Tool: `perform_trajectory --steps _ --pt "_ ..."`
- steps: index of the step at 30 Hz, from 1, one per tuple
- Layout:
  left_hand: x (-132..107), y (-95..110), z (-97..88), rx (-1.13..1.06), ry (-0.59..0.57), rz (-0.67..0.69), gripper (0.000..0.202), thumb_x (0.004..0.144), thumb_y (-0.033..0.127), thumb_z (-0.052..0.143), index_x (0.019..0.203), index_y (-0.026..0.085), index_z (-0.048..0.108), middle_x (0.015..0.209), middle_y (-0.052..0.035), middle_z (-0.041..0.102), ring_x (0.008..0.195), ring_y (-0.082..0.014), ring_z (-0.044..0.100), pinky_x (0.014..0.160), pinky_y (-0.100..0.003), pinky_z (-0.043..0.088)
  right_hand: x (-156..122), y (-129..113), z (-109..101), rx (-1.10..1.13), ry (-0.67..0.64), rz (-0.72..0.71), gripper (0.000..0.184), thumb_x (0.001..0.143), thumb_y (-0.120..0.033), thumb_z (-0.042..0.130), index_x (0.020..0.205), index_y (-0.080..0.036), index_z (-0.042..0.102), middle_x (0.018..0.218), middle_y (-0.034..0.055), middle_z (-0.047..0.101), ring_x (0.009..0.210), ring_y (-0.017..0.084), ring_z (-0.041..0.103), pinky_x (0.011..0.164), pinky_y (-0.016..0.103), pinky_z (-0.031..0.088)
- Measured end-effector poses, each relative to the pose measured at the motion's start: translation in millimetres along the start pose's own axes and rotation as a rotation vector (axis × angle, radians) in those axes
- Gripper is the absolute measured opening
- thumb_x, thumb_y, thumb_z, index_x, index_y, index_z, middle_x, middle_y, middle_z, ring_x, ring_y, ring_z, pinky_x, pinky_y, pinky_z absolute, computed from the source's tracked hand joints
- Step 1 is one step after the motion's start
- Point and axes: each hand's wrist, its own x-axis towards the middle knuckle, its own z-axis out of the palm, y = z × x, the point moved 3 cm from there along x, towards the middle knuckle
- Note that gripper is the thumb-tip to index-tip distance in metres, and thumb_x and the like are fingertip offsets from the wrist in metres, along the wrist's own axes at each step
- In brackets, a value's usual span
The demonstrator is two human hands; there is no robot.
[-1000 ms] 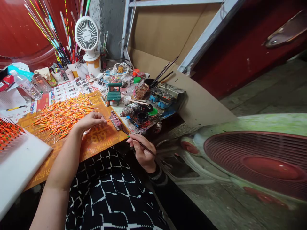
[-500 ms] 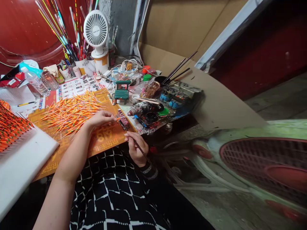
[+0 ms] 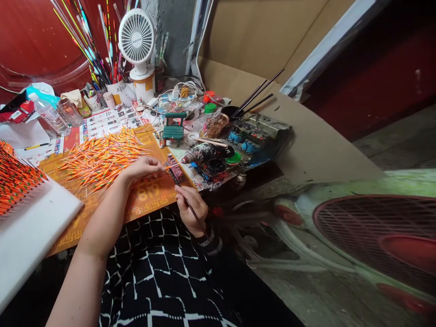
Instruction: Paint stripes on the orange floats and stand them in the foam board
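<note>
**Float stick held for brushing, above orange mat**
Left hand (image 3: 143, 168) pinches a thin orange float stick (image 3: 166, 168) over the orange printed paper mat (image 3: 150, 200); right hand (image 3: 190, 211) clamps a slender black paintbrush (image 3: 195, 219), its tip near the stick.

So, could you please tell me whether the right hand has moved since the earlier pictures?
Yes: the right hand shifted left against the green miniature chair.

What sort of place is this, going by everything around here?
It looks like a small workshop for hand-painting fishing floats: a heap of slim orange-striped floats, a white board holding rows of painted ones, and paint pots near the fine brush.
</note>
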Motion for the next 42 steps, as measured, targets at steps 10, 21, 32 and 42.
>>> perform_trajectory --steps 10,21,32,42 --pt "-2 2 1.7 -0.001 0.010 -0.009 0.043 0.070 0.053 0.078 0.070 0.012 0.066 0.058 0.0035 0.054 0.046 -0.0039 0.037 0.045 -0.021 0.022 2 -2 0 0.017 -0.001 -0.004 0.036 0.098 -0.012 0.055 0.128 -0.025 0.070 0.108 0.0083 0.075 0.096 0.019 0.072 0.086 0.033 0.062" --pt "0 1 0.9 -0.001 0.000 -0.007 0.042 0.071 0.053 0.077 0.071 0.012 0.066 0.058 0.0035 0.054 0.045 -0.0035 0.035 0.045 -0.021 0.020 0 0 1 0.018 -0.012 0.009 0.033 0.099 -0.015 0.054 0.127 -0.024 0.070 0.110 0.0093 0.074 0.098 0.019 0.072 0.086 0.033 0.062" --pt "2 -5 -2.4 0.013 -0.019 0.031 0.043 0.073 0.054 0.078 0.067 0.014 0.064 0.051 0.0064 0.042 0.044 -0.0040 0.030 0.046 -0.023 0.016 -5 -21 4 0.113 -0.038 -0.010 0.030 0.100 -0.014 0.052 0.124 -0.023 0.068 0.102 0.0089 0.074 0.094 0.021 0.071 0.085 0.041 0.062" --pt "2 -8 0.8 -0.062 -0.017 0.029 0.045 0.067 0.054 0.083 0.067 0.013 0.064 0.051 0.0062 0.042 0.044 -0.0035 0.027 0.046 -0.025 0.011 -14 -37 20 0.120 -0.140 -0.104 0.046 0.098 -0.009 0.052 0.142 -0.023 0.057 0.111 0.0116 0.074 0.100 0.023 0.070 0.088 0.043 0.061"
